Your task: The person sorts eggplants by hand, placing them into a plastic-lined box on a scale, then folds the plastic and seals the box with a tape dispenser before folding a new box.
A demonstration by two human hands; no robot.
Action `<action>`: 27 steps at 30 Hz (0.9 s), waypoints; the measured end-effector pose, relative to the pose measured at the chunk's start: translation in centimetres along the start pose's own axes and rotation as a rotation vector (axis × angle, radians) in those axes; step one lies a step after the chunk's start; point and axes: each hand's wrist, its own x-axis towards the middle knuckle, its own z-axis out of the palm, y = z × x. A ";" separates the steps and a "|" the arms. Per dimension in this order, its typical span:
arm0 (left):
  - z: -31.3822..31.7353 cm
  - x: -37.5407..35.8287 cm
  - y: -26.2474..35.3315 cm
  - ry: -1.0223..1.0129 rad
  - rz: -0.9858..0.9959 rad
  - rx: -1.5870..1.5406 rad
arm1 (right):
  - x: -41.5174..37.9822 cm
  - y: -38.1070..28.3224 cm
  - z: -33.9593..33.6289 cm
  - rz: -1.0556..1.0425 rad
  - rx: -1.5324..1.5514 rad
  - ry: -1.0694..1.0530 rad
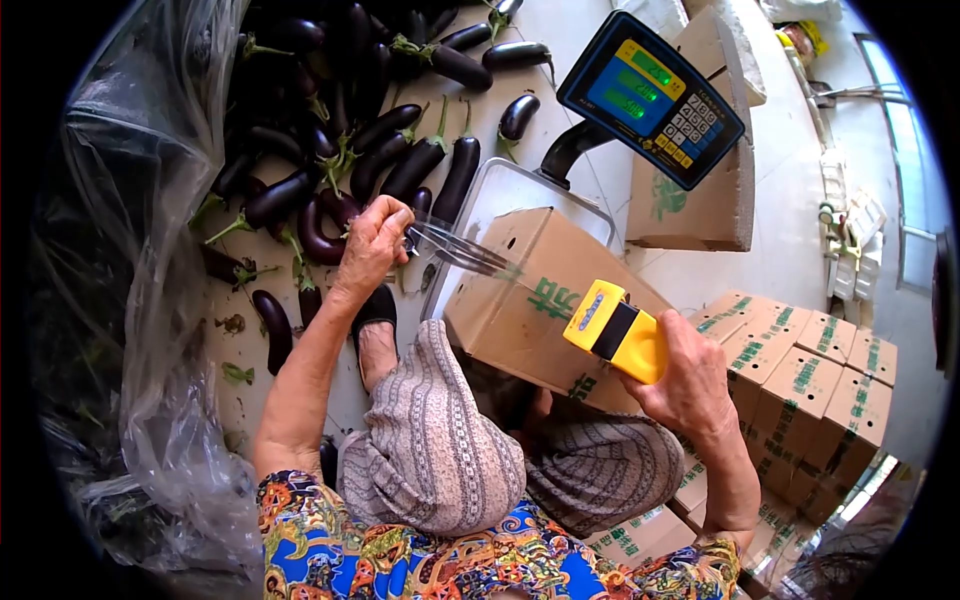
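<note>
In right hand (690, 378): yellow tool (638, 350) with black band (614, 332)

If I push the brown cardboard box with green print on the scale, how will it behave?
The brown cardboard box is probably stiff: its panels look flat and its edges straight. Those flat sides should make it slide rather than roll. Its weight is uncertain, as any contents are hidden.

Beyond the left hand (378, 238), the eggplant heap (285, 198) is cut off by the top edge. Between the hands, a carton (490, 325) hides most of the scale plate (502, 188). Some fingers of the right hand (692, 378) disappear behind the yellow dispenser (642, 352); past it, the keypad's (688, 128) smallest lettering is unreadable.
</note>
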 end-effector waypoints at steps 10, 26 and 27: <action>8.3 0.5 -9.1 -0.054 0.270 0.486 | 1.4 -0.8 1.4 -0.021 -0.051 -0.003; 8.1 2.5 -7.5 0.125 0.382 0.554 | 0.8 0.1 2.1 0.011 0.059 0.065; 8.7 3.2 -7.7 0.151 0.489 0.511 | 0.7 0.0 2.1 0.008 0.069 0.062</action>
